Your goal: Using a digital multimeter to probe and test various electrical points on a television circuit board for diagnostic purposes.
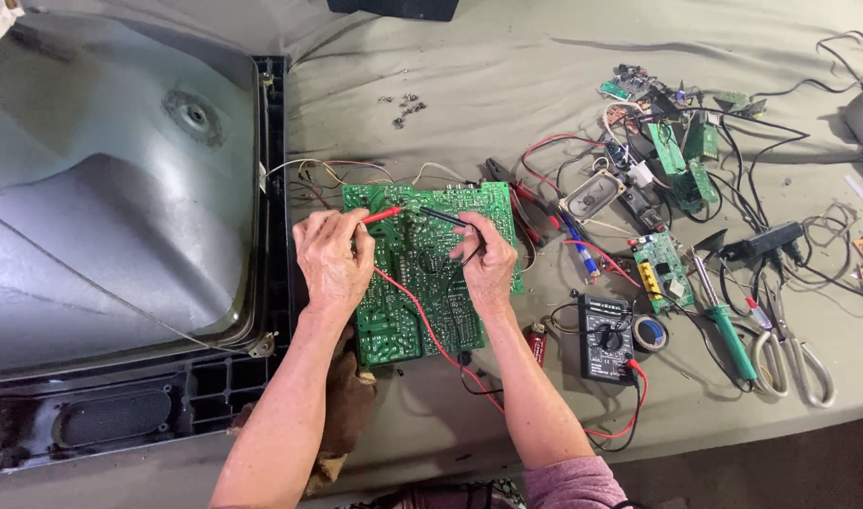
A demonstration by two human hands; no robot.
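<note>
The biggest thing in view is the picture tube [101, 188] lying face down in its dark frame at the left, on a table covered with a grey-green cloth [507, 85]. Just right of it, near the middle, lies the green circuit board [422, 283], solder side up, tethered to the tube by thin wires at its far edge. The board looks stiff and light but fragile: its solder points and those wires would suffer from any twist, so the bare edges seem the safest places to take hold.

The left hand [329, 256] rests on the board's left side, closed around the red probe [382, 216], whose tip touches the board's far part. The right hand [483, 259] pinches the black probe [445, 218], its tip set close beside the red one. The two hands are apart, each clamped on its own probe. The thin, limp leads trail across the board to the black multimeter [606, 337] at the near right, and could snag.

Further right lie a green-handled soldering iron [723, 325], scissors [794, 353], red-handled pliers [526, 203], a small speaker [591, 195], smaller green boards and tangled wires. A brown rag [346, 405] sits under the board's near left corner, and loose screws [403, 106] lie far off.
</note>
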